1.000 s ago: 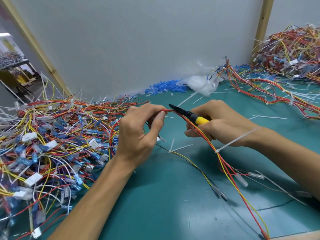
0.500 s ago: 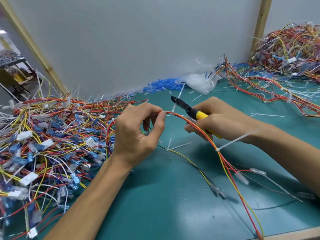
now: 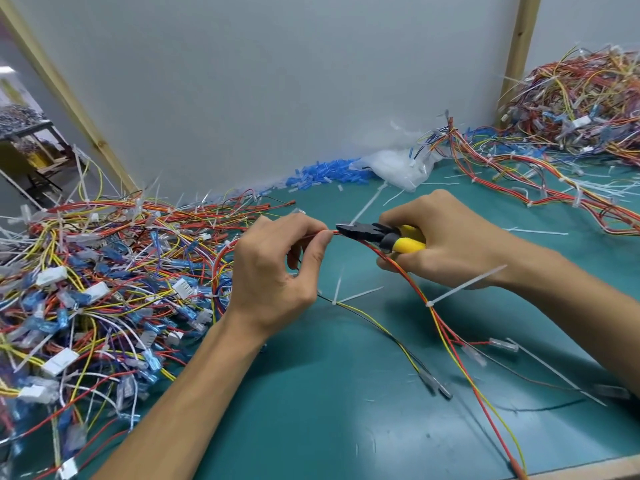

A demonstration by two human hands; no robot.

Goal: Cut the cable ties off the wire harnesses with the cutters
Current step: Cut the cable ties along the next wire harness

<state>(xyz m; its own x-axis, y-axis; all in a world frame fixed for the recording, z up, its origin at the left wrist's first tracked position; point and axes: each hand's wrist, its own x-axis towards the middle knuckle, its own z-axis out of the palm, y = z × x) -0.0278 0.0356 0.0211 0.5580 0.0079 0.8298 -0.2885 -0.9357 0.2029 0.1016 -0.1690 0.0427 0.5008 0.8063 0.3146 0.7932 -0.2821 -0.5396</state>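
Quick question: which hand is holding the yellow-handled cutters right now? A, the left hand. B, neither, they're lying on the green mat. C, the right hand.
C: the right hand grips the yellow-handled cutters, with their tips at the wire harness that the left hand pinches.

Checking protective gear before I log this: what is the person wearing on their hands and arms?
Nothing visible. The left hand and right hand have no gloves, rings or watch. The left forearm and right forearm show no sleeve up to the frame edge.
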